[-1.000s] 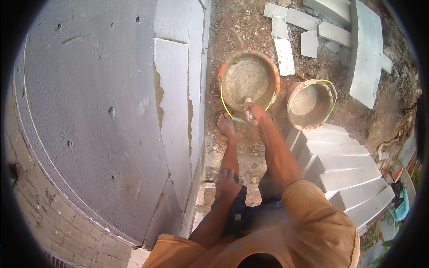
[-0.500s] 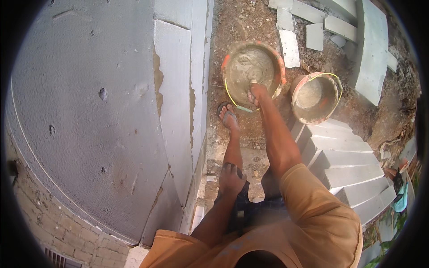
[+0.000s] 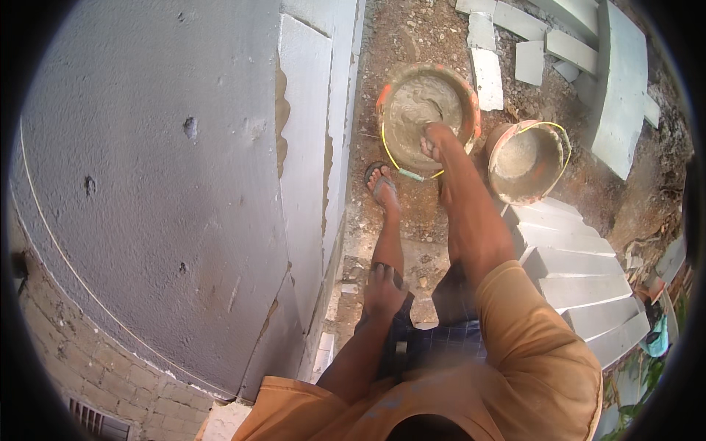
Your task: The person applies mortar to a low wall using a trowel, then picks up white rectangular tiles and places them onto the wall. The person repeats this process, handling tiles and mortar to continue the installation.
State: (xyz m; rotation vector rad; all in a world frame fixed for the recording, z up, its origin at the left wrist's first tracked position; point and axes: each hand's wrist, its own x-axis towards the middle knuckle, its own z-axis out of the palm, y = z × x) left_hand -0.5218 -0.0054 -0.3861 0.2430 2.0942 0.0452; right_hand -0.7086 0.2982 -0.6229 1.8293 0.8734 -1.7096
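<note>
Presently, right hand (image 3: 432, 141) curled into a narrow fist over the near side of the orange mortar bucket (image 3: 473, 117); cannot tell what it grips; wet mortar (image 3: 423, 99) sits inside bucket; left hand (image 3: 386, 292) draped loosely on left leg (image 3: 390, 246), below bucket, so not bracing it; likely trouble: one-sided force tips bucket on gravelly ground (image 3: 412, 31) toward sandalled foot (image 3: 381, 178) just below it; yellow bail (image 3: 387, 152) at bucket's near rim might snag wrist.
</note>
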